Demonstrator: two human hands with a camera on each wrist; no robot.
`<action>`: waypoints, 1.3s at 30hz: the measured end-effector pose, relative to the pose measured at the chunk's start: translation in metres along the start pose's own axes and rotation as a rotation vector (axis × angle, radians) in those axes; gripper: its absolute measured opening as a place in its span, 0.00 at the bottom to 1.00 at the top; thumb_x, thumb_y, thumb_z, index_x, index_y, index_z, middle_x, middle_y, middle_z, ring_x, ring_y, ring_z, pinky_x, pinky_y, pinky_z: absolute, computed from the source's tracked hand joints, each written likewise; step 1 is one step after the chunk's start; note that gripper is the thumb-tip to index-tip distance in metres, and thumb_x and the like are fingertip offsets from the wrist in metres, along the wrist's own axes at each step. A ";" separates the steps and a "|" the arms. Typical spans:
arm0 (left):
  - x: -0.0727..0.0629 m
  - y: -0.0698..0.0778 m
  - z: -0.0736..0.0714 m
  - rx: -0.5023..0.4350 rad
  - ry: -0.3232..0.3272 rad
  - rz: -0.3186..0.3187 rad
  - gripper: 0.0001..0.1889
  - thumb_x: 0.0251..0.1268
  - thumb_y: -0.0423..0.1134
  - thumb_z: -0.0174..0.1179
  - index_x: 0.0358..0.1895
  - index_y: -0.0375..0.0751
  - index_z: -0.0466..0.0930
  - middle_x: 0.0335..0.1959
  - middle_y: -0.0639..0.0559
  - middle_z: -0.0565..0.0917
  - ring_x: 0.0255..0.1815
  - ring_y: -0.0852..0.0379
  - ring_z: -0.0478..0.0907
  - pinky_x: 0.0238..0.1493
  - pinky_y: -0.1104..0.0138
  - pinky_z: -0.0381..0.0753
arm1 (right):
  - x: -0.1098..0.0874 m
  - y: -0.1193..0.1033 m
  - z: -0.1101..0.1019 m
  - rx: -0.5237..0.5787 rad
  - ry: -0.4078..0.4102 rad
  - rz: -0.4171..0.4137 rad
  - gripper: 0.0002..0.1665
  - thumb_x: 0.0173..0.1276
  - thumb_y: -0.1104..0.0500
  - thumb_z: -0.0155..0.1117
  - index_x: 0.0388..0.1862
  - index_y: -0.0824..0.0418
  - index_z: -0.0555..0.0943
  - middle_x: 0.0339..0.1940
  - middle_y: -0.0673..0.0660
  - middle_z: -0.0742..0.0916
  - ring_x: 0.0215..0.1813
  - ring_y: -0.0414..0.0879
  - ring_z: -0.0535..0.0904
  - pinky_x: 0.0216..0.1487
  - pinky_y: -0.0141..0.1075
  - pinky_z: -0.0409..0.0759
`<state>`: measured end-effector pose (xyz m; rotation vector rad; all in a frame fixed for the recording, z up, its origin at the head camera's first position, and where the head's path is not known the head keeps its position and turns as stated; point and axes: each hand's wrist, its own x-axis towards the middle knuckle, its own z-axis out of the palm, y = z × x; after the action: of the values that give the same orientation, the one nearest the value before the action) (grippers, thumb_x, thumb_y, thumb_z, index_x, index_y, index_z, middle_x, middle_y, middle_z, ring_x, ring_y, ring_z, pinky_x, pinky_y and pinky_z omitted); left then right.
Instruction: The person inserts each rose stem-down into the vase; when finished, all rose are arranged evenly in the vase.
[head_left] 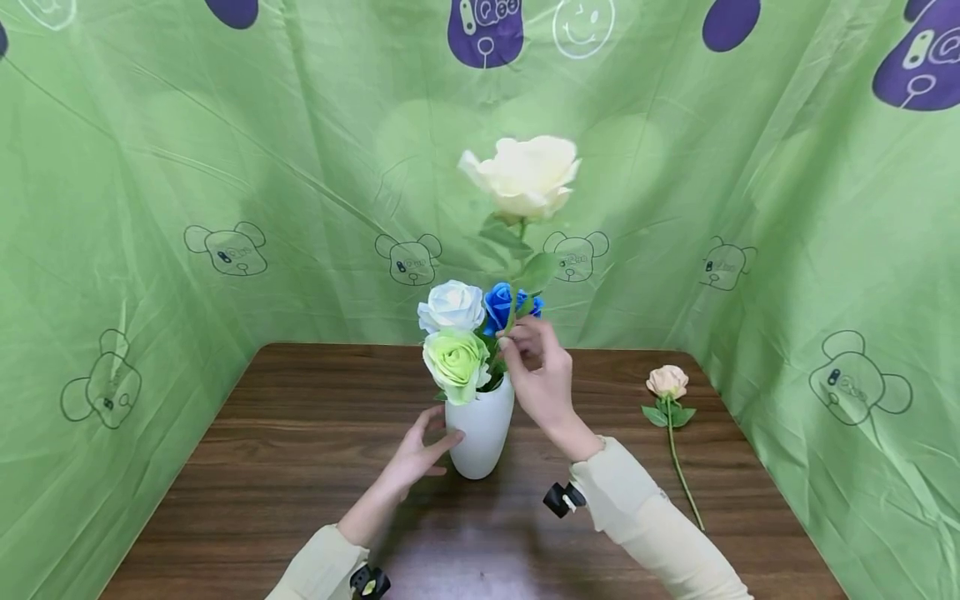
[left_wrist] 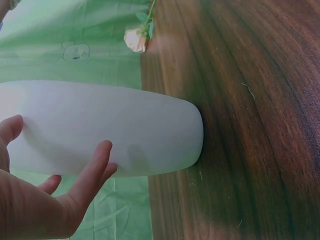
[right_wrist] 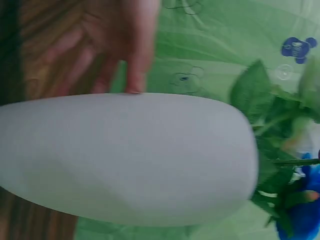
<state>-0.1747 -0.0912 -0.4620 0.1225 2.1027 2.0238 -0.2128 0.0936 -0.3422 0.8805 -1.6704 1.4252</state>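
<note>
A white vase (head_left: 480, 433) stands upright on the table. It holds a pale blue rose (head_left: 452, 307), a light green rose (head_left: 456, 364) and a blue rose (head_left: 501, 307). My right hand (head_left: 542, 375) pinches the green stem of a tall cream-white rose (head_left: 527, 175) above the vase's mouth; the stem's lower end is hidden. Against the vase's left side, my left hand (head_left: 416, 450) rests with loosely spread fingers. Its fingers (left_wrist: 97, 162) lie along the vase wall in the left wrist view. Leaves (right_wrist: 270, 125) stick out past the rim in the right wrist view.
On the table's right side lies a pale peach rose (head_left: 667, 382) with a long stem. The brown wooden table (head_left: 300, 433) is bordered at the back and sides by a green curtain (head_left: 322, 167) with printed bear faces.
</note>
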 end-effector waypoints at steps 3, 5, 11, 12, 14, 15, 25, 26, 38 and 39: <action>0.000 0.000 0.000 -0.002 -0.005 0.002 0.35 0.58 0.48 0.58 0.64 0.39 0.52 0.59 0.33 0.58 0.53 0.35 0.64 0.34 0.53 0.78 | -0.010 0.005 0.004 -0.058 -0.053 0.073 0.14 0.55 0.74 0.60 0.40 0.68 0.72 0.29 0.60 0.83 0.24 0.47 0.79 0.22 0.31 0.76; -0.001 0.001 0.000 0.000 -0.004 -0.001 0.35 0.58 0.48 0.58 0.64 0.39 0.52 0.59 0.33 0.58 0.53 0.35 0.64 0.34 0.53 0.78 | -0.017 0.008 0.005 -0.104 -0.084 0.102 0.13 0.56 0.72 0.60 0.41 0.66 0.72 0.29 0.58 0.83 0.25 0.45 0.79 0.22 0.31 0.76; 0.000 0.001 0.000 0.011 0.009 -0.003 0.34 0.57 0.48 0.58 0.63 0.39 0.55 0.58 0.34 0.60 0.52 0.38 0.65 0.33 0.54 0.79 | -0.037 0.015 0.005 -0.251 -0.114 0.133 0.10 0.56 0.68 0.60 0.38 0.60 0.76 0.28 0.51 0.82 0.24 0.39 0.72 0.18 0.32 0.70; 0.000 0.000 0.000 0.013 0.011 0.001 0.34 0.57 0.47 0.58 0.63 0.39 0.55 0.57 0.34 0.61 0.51 0.38 0.66 0.33 0.54 0.79 | -0.040 0.016 0.005 -0.279 -0.110 0.137 0.09 0.56 0.67 0.61 0.36 0.59 0.76 0.28 0.51 0.82 0.24 0.39 0.71 0.19 0.33 0.69; 0.001 0.000 0.000 0.018 0.013 0.005 0.33 0.57 0.47 0.58 0.63 0.38 0.55 0.57 0.34 0.61 0.51 0.37 0.66 0.32 0.54 0.79 | -0.045 0.016 0.004 -0.344 -0.100 0.150 0.07 0.55 0.64 0.62 0.34 0.58 0.78 0.28 0.49 0.80 0.25 0.39 0.70 0.21 0.32 0.69; 0.001 -0.001 0.000 0.019 0.014 0.007 0.33 0.57 0.47 0.58 0.63 0.38 0.55 0.57 0.33 0.61 0.51 0.37 0.66 0.32 0.54 0.79 | -0.047 0.017 0.004 -0.376 -0.097 0.155 0.06 0.55 0.63 0.63 0.33 0.57 0.78 0.27 0.48 0.79 0.25 0.40 0.69 0.22 0.31 0.69; -0.010 0.020 0.003 -0.020 -0.004 0.004 0.31 0.60 0.39 0.56 0.63 0.33 0.52 0.57 0.29 0.59 0.51 0.33 0.64 0.33 0.53 0.78 | -0.045 0.013 -0.003 -0.313 -0.053 0.099 0.02 0.54 0.66 0.62 0.25 0.62 0.82 0.26 0.50 0.79 0.29 0.44 0.70 0.27 0.32 0.69; -0.012 0.024 0.004 -0.022 -0.007 0.001 0.31 0.61 0.38 0.56 0.63 0.32 0.52 0.57 0.29 0.59 0.52 0.33 0.64 0.34 0.52 0.78 | -0.042 0.008 -0.004 -0.284 -0.038 0.103 0.02 0.53 0.68 0.62 0.25 0.63 0.81 0.26 0.52 0.79 0.28 0.45 0.71 0.26 0.32 0.69; -0.015 0.029 0.005 -0.007 0.000 -0.006 0.30 0.60 0.38 0.56 0.62 0.32 0.54 0.57 0.29 0.60 0.51 0.35 0.66 0.34 0.53 0.78 | 0.009 -0.008 -0.012 -0.092 0.066 0.123 0.08 0.61 0.70 0.56 0.38 0.65 0.80 0.33 0.55 0.80 0.32 0.43 0.66 0.22 0.29 0.63; -0.015 0.029 0.005 -0.008 0.000 -0.007 0.30 0.60 0.38 0.56 0.62 0.32 0.54 0.57 0.29 0.60 0.51 0.35 0.66 0.34 0.53 0.78 | 0.015 -0.011 -0.013 -0.078 0.044 0.148 0.08 0.61 0.69 0.57 0.39 0.65 0.80 0.34 0.55 0.81 0.33 0.44 0.66 0.23 0.30 0.63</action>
<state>-0.1620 -0.0880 -0.4317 0.1146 2.0923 2.0276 -0.2088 0.1040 -0.3229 0.6891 -1.7759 1.4561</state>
